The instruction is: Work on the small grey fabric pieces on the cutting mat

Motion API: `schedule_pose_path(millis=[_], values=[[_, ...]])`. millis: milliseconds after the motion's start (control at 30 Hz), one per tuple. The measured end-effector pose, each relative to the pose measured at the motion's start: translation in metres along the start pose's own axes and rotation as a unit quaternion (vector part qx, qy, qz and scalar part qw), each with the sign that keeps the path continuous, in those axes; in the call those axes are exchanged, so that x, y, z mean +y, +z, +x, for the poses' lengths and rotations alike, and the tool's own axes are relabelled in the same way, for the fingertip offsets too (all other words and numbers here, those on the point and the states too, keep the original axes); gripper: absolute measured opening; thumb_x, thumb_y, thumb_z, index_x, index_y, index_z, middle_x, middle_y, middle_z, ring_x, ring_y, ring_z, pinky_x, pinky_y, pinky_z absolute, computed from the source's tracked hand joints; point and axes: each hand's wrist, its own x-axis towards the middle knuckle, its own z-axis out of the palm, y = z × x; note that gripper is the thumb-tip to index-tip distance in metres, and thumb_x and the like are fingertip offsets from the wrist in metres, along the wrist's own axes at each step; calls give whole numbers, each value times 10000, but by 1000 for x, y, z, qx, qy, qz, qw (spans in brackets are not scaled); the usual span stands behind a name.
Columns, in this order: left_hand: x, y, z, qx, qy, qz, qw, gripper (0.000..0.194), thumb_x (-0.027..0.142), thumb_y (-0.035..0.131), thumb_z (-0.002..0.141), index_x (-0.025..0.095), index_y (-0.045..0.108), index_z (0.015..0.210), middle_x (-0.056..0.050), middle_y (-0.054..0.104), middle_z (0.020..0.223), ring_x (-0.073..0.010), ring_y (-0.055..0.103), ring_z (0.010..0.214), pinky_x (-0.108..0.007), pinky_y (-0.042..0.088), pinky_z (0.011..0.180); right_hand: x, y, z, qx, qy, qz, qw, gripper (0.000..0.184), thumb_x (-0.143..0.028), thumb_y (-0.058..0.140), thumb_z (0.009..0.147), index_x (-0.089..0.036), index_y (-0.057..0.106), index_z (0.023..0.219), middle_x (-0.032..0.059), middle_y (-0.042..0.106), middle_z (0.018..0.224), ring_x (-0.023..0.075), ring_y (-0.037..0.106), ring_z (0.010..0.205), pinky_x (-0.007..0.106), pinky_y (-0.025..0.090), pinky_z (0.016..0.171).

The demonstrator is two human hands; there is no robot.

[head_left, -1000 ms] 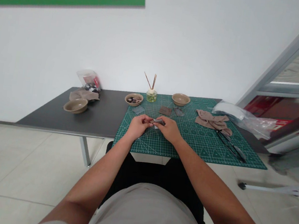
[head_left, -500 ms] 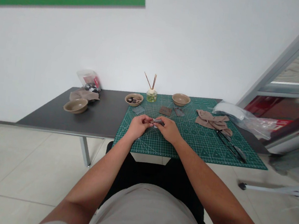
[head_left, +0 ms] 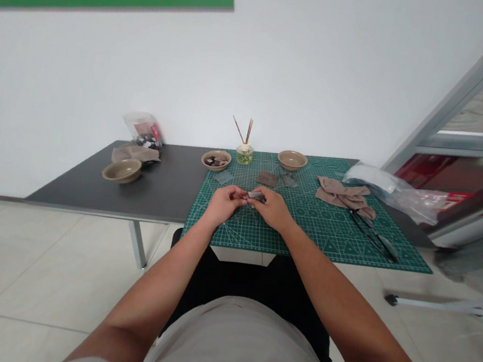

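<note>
My left hand (head_left: pixel 223 203) and my right hand (head_left: pixel 271 208) meet over the green cutting mat (head_left: pixel 234 233), fingertips close together. Between the right thumb and fingers is a small bent piece of grey sandpaper (head_left: pixel 256 195). The left fingers are pinched, and what they hold is too small and covered to make out. Just beyond the hands lie a blue-grey square sheet (head_left: pixel 223 177), a brown square sheet (head_left: pixel 267 178) and a worn dark grey sheet (head_left: pixel 289 179). A tan bowl of small stones (head_left: pixel 216 160) stands past the left hand.
A reed diffuser (head_left: pixel 245 153) and another tan bowl (head_left: pixel 292 160) stand at the back. Rightward lie a brown cloth (head_left: pixel 342 194), black-framed glasses (head_left: pixel 374 237) and a plastic bag (head_left: pixel 394 189). On the left are a third bowl (head_left: pixel 121 171), a cloth (head_left: pixel 132 153) and a clear bag (head_left: pixel 144 129).
The grey sandpaper in my right fingers has shifted slightly and shows a broader, curved face. Both hands stay in nearly the same place.
</note>
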Motion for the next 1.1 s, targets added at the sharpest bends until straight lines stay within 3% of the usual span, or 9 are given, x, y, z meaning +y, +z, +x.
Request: schedule_pose_path(millis=[133, 267, 400, 500, 600, 667, 767, 933, 1100], values=[[-3, 1, 1, 6, 5, -17, 1000, 197, 200, 718, 636, 167, 690, 828, 16, 646, 682, -119, 560, 622, -267, 444, 647, 3, 1, 1, -1, -7, 16, 1000, 111, -279, 598, 833, -210, 619, 917, 16, 667, 843, 174, 608, 797, 304, 436, 758], [-9, 0, 4, 60, 26, -54, 996, 232, 228, 706, 664, 163, 660, 882, 5, 649, 740, -117, 561, 647, -267, 454, 672, 12, 4, 3, 82, 24, 88, 993, 266, -264, 598, 791, -217, 544, 1047, 46, 646, 1008, 179, 612, 898, 331, 465, 820], [-11, -1, 6, 96, 43, -63, 992, 281, 277, 704, 689, 170, 635, 940, -18, 666, 855, -121, 572, 708, -271, 473, 713, 17, 7, 4, 91, 71, 127, 985, 360, -260, 633, 742, -223, 464, 1058, 15, 636, 901, 172, 620, 806, 333, 485, 764], [-10, -1, 5, 105, 46, -67, 991, 294, 301, 701, 697, 170, 624, 948, -20, 658, 861, -123, 575, 722, -269, 475, 720, 16, 7, 5, 59, 70, 96, 991, 413, -254, 675, 732, -226, 472, 1091, 15, 659, 902, 186, 633, 829, 365, 481, 812], [-7, -1, 4, 109, 56, -70, 990, 278, 258, 698, 687, 168, 621, 939, -11, 653, 831, -115, 569, 712, -258, 468, 719, 13, 6, 6, 101, 49, -17, 994, 391, -192, 701, 699, -205, 547, 1058, 75, 644, 1043, 228, 599, 989, 404, 444, 908], [-5, -1, 3, 103, 61, -64, 991, 262, 217, 687, 682, 168, 624, 931, -4, 650, 815, -112, 565, 704, -250, 463, 710, 11, 6, 7, 91, 54, -78, 991, 252, -160, 680, 709, -190, 609, 949, 81, 648, 1002, 233, 590, 970, 393, 445, 893], [-3, 0, 3, 74, 59, -31, 995, 242, 188, 659, 687, 169, 629, 927, 5, 637, 782, -116, 569, 694, -247, 459, 690, 7, 4, 7, 11, 69, -101, 992, 87, -144, 633, 754, -184, 660, 827, 54, 678, 846, 201, 607, 824, 343, 458, 803], [-5, 4, 2, 19, 53, 64, 996, 227, 168, 623, 700, 176, 637, 927, 8, 639, 772, -128, 581, 698, -254, 451, 681, 0, 2, 4, 19, 34, -32, 999, 198, -133, 610, 771, -188, 685, 946, 42, 719, 904, 174, 641, 812, 302, 467, 781], [-1, 5, -1, -17, 66, 178, 982, 163, 171, 602, 714, 196, 651, 867, 4, 640, 757, -154, 579, 716, -273, 431, 685, 0, 2, 2, -13, 36, 10, 999, 114, -268, 649, 824, -207, 674, 917, 16, 726, 854, 161, 662, 774, 282, 474, 736]])
